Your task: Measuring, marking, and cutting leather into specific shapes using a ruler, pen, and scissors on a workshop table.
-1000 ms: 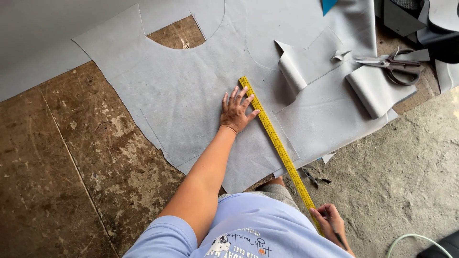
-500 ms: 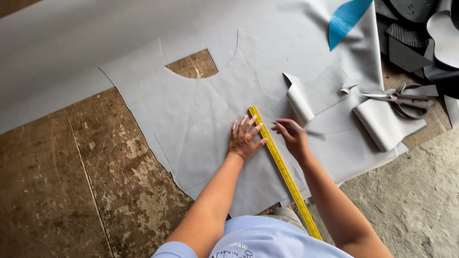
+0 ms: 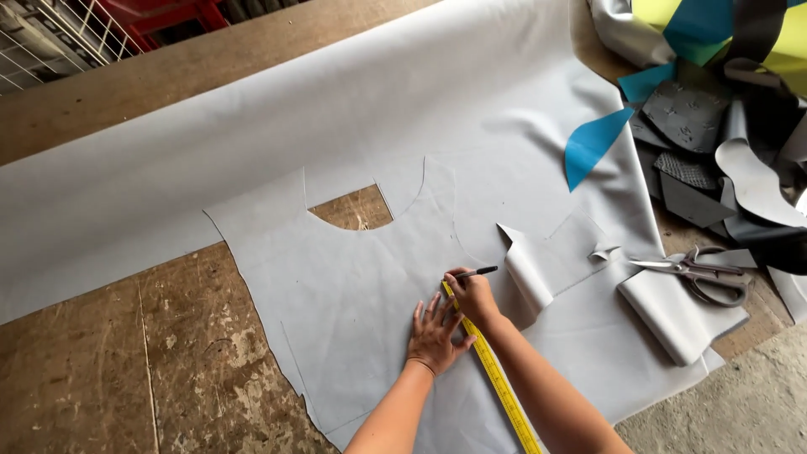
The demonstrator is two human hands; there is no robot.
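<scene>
Pressing flat w/ spread fingers, the left hand pins a smooth, matte grey cut fabric piece beside a yellow measuring tape. The right hand is clenched on a black pen, tip at the tape's upper end. The piece has a curved neckline notch & ragged left edge; it lies on a wide grey fabric sheet. Right: grey-handled scissors on a folded grey strip, blue scrap, pile of dark offcuts. The desk is worn, stained brown wood; concrete floor at bottom right.
</scene>
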